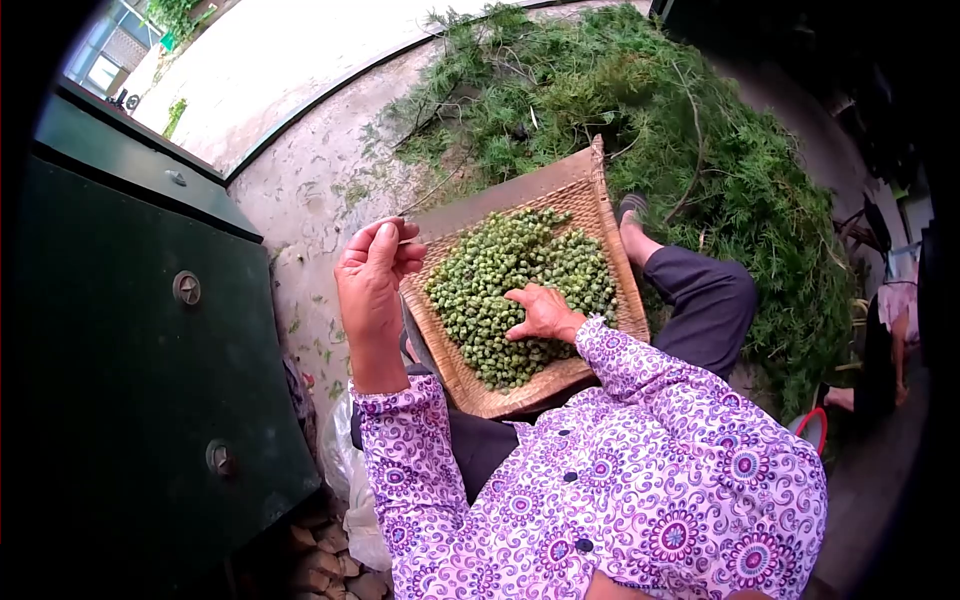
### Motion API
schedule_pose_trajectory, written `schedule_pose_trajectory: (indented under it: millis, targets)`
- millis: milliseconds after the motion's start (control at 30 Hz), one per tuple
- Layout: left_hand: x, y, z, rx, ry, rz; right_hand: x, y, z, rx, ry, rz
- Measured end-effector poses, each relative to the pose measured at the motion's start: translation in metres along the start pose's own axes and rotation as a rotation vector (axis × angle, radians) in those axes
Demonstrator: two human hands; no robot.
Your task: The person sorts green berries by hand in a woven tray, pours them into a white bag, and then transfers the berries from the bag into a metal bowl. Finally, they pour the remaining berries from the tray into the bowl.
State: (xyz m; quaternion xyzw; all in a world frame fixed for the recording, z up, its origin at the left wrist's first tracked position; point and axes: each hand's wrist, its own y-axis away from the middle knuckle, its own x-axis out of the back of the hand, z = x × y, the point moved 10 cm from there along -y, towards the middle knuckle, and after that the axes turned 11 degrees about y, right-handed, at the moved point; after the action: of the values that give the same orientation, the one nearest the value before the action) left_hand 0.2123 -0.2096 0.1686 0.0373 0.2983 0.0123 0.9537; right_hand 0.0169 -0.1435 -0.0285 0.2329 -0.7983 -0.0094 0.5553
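Note:
A woven winnowing basket (pixel 462 385) rests across my lap, heaped with small, round green cones (pixel 490 275). My left hand (pixel 378 262) is raised over the basket's left edge, its thumb and fingers pinched together. From its fingertips a thin twig (pixel 432 190) sticks out, up and to the right. My right hand (pixel 548 312) lies on the heap, with thumb and forefinger spread apart and touching the cones; its other fingers are partly hidden.
A large pile of cut evergreen branches (pixel 640 110) covers the floor ahead and to the right. On the left stands a dark green metal door (pixel 130 350). A clear plastic bag (pixel 362 500) lies by my left side. Another person (pixel 893 310) is at the far right.

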Motion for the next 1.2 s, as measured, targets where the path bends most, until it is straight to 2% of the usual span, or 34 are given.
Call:
schedule_pose_trajectory:
  millis: [133, 167, 200, 267, 333, 367, 467, 533, 667, 733, 867, 1067, 1200]
  targets:
    - [-0.002, -0.003, -0.003, 0.009, -0.011, -0.014, -0.002, 0.022, -0.032, 0.140, 0.051, -0.003]
    - [-0.002, -0.003, -0.004, 0.013, -0.018, -0.012, 0.003, 0.030, -0.041, 0.202, 0.041, 0.081]
    - [0.000, -0.003, -0.004, 0.015, -0.016, -0.004, -0.002, 0.035, -0.045, 0.235, 0.016, 0.007]
    - [-0.002, 0.000, -0.003, 0.011, -0.026, -0.028, 0.007, 0.053, -0.047, 0.284, -0.030, 0.068]
    - [-0.001, 0.002, -0.001, 0.012, -0.030, -0.014, 0.024, 0.064, -0.029, 0.223, -0.144, 0.072]
    - [-0.002, 0.003, 0.001, 0.009, -0.035, -0.021, 0.034, 0.067, -0.013, 0.184, -0.095, 0.113]
    - [0.000, 0.005, 0.003, 0.001, -0.044, -0.019, 0.055, 0.079, 0.065, -0.183, 0.017, 0.313]
    - [0.000, 0.006, 0.003, 0.011, -0.055, -0.035, 0.060, 0.085, 0.103, -0.300, -0.087, 0.363]
    - [0.002, 0.008, 0.002, 0.018, -0.072, -0.028, 0.049, 0.072, 0.109, -0.363, -0.137, 0.346]
    - [0.005, 0.009, 0.003, 0.011, -0.046, -0.010, 0.032, 0.059, 0.126, -0.458, -0.162, 0.362]
    - [0.009, 0.013, 0.004, 0.016, -0.042, 0.027, 0.017, 0.041, 0.142, -0.472, -0.204, 0.294]
    - [-0.003, 0.014, -0.002, 0.015, -0.045, -0.013, -0.003, 0.030, 0.115, -0.358, -0.291, 0.230]
    - [-0.002, 0.009, -0.007, 0.034, -0.107, -0.030, -0.006, 0.021, 0.055, -0.229, -0.267, 0.274]
